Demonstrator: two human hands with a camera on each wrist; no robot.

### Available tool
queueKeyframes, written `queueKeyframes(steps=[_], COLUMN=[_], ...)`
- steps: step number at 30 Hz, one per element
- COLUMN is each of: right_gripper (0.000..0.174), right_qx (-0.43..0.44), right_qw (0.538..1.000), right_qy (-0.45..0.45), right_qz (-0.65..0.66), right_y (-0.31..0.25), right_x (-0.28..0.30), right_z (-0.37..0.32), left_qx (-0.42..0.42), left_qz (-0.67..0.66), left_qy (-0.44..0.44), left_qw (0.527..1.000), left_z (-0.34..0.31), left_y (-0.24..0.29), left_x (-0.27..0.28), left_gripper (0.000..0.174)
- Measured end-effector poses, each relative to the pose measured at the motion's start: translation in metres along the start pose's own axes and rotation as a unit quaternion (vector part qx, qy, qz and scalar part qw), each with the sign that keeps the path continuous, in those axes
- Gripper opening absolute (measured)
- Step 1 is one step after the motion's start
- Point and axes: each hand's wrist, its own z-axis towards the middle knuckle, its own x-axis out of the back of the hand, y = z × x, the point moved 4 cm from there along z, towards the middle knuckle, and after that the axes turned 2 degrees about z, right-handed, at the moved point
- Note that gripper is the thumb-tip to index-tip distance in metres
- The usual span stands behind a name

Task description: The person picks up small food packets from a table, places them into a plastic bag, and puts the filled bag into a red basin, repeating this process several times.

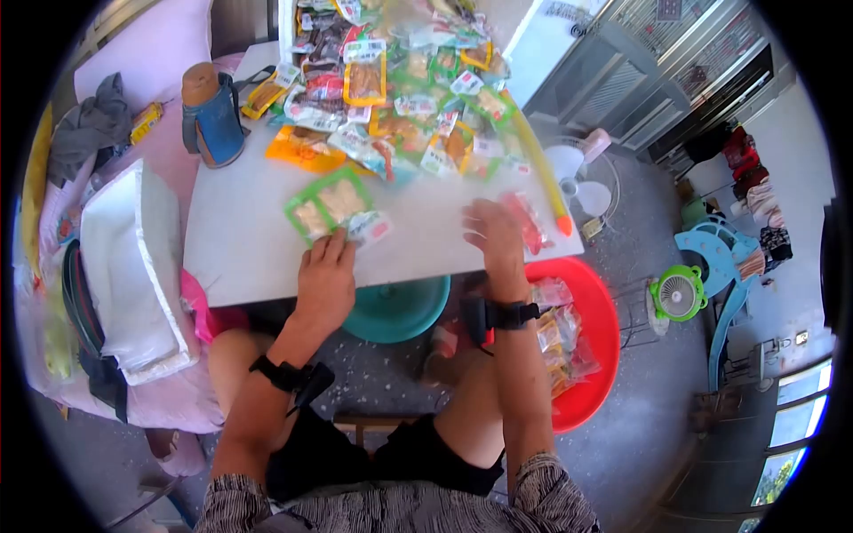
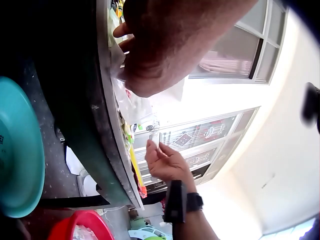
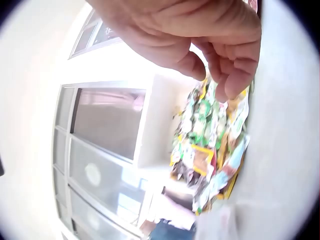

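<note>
- Far left, a white foam box [image 1: 133, 266] lies on the pink bedding, just beside the bench [image 1: 240, 249].
- On the bench's left rear corner a blue flask [image 1: 213, 115] with a brown cap stands upright, apart from both hands.
- Now the left hand [image 1: 324, 280]: it rests palm down near the front edge, grip apart, fingers straight and laid flat.
- Those fingertips touch the near edge of a green-edged packet [image 1: 327, 202], which lies flat on the bench, alone in front of the heap.
- Just right of it, a small clear packet [image 1: 369, 228] touches the green one's corner, right at the left hand's fingertips.
- Below the bench, between the knees, a teal basin [image 1: 395, 311] sits on the floor.
- Across the back of the bench spreads a heap of snack packets [image 1: 400, 89], green, orange and red, overlapping one another.
- Over to the right hand [image 1: 491, 233]: it is on the bench near the front right corner, fingers loosely curled (the right wrist view shows nothing between thumb and fingers).
- Just beside that hand, on its right, lies a red packet [image 1: 527, 222]; whether the fingers touch it I cannot tell.
- A long yellow stick [image 1: 540, 173] with an orange tip runs along the bench's right edge.
- On the floor to the right, a red basin [image 1: 591, 302] holds a few more packets.
- Far right, a small green fan [image 1: 678, 293] stands on the floor.
</note>
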Motion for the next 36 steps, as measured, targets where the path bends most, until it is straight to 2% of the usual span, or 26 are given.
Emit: queueKeyframes(steps=[1,2,5,6,8,11,12,14,16,18,20,21,22,25,28,29,31,32,35,36], right_gripper=[0.025,0.028,0.029,0.021,0.014,0.007,0.006,0.008,0.014,0.015,0.014,0.015,0.015,0.018,0.019,0.020,0.021,0.022,0.026,0.028], right_qx=[-0.013,0.004,-0.155,-0.151,0.078,0.210,0.187,0.230,0.275,0.238,0.200,0.219,0.206,0.153,0.151,0.155,0.184,0.156,0.244,0.338], right_qw=[0.999,0.998,0.981,0.979,0.995,0.964,0.973,0.935,0.893,0.942,0.966,0.960,0.960,0.978,0.970,0.973,0.942,0.951,0.844,0.801], right_qy=[0.051,0.058,0.084,0.077,0.062,0.041,0.048,0.019,0.004,0.063,0.109,0.081,0.089,0.114,0.086,0.089,0.109,0.114,0.085,0.138], right_qz=[0.006,0.027,0.081,0.113,-0.030,-0.155,-0.127,-0.271,-0.357,-0.230,-0.124,-0.155,-0.166,-0.085,-0.171,-0.147,-0.258,-0.242,-0.469,-0.475], right_y=[0.009,0.020,0.043,0.047,0.064,0.071,0.071,0.066,0.065,0.037,-0.016,-0.007,-0.029,-0.057,-0.052,-0.043,-0.015,-0.005,0.035,0.035], right_x=[0.014,0.026,0.032,0.030,0.039,0.045,0.046,0.062,0.070,0.063,0.038,0.064,0.052,0.040,0.044,0.041,0.047,0.041,0.050,0.045], right_z=[0.024,0.045,0.106,0.116,0.136,0.145,0.144,0.145,0.142,0.101,0.042,0.058,0.033,-0.005,0.004,0.013,0.045,0.046,0.061,0.047], left_qx=[0.005,0.002,0.002,0.004,0.015,-0.016,-0.018,-0.025,-0.027,-0.020,-0.004,-0.005,-0.004,-0.001,-0.001,-0.002,-0.011,-0.018,-0.039,-0.045], left_qz=[-0.008,-0.026,-0.073,-0.078,-0.090,-0.074,-0.069,-0.067,-0.066,-0.070,-0.072,-0.079,-0.083,-0.073,-0.073,-0.073,-0.062,-0.052,-0.046,-0.048], left_qy=[0.004,0.029,0.060,0.061,0.054,0.072,0.077,0.074,0.058,0.039,0.028,0.022,0.015,0.004,-0.020,-0.025,-0.022,-0.017,-0.008,0.003], left_qw=[1.000,0.999,0.996,0.995,0.994,0.995,0.994,0.995,0.996,0.997,0.997,0.997,0.996,0.997,0.997,0.997,0.998,0.998,0.998,0.998], left_z=[0.003,0.005,0.007,0.010,0.008,0.006,0.004,0.002,0.002,-0.003,-0.002,0.001,0.000,-0.006,-0.006,-0.005,-0.002,-0.002,-0.011,-0.008], left_y=[0.000,0.001,0.003,0.002,0.005,0.009,0.011,0.013,0.011,0.013,0.009,0.008,0.008,0.005,0.006,0.009,0.011,0.010,0.010,0.008], left_x=[0.005,0.010,0.020,0.022,0.023,0.018,0.016,0.011,0.010,0.008,0.008,0.007,0.007,0.001,0.002,0.008,0.013,0.012,0.006,0.004], left_gripper=[0.045,0.041,0.034,0.033,0.031,0.028,0.029,0.031,0.031,0.030,0.029,0.029,0.028,0.032,0.038,0.039,0.041,0.041,0.037,0.035])
